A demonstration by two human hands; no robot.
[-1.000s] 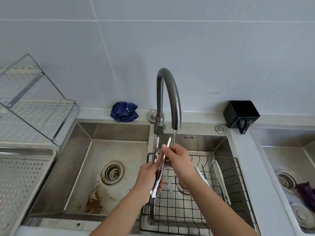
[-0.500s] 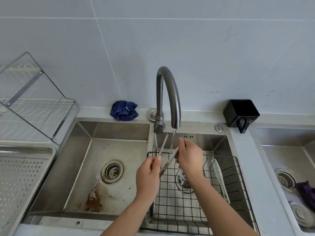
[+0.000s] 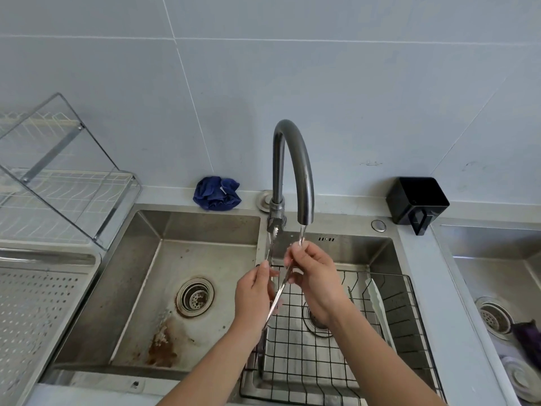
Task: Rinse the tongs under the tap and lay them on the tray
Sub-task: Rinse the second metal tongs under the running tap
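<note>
- While water runs thinly from the gooseneck tap (image 3: pixel 292 159), a person holds metal tongs (image 3: pixel 277 295) over the right-hand basin, the arms spread in a V just below the spout.
- The left hand (image 3: pixel 256 294) grips the tongs low, near the hinge. The right hand (image 3: pixel 314 276) pinches the upper end of one arm in the stream, while the other arm rises free beside the tap's base.
- Thin and stiff, the tongs look light, springy and probably slick when wet. The plain shank near the hinge seems a safer hold than the toothed tips.
- A wire basket (image 3: pixel 404 312) sits in that basin with a white utensil (image 3: pixel 377 303) along its right side.
- The perforated tray (image 3: pixel 35 317) lies far left, well apart from the tongs.
- The neighbouring sink at far right holds a purple cloth (image 3: pixel 527 335).
</note>
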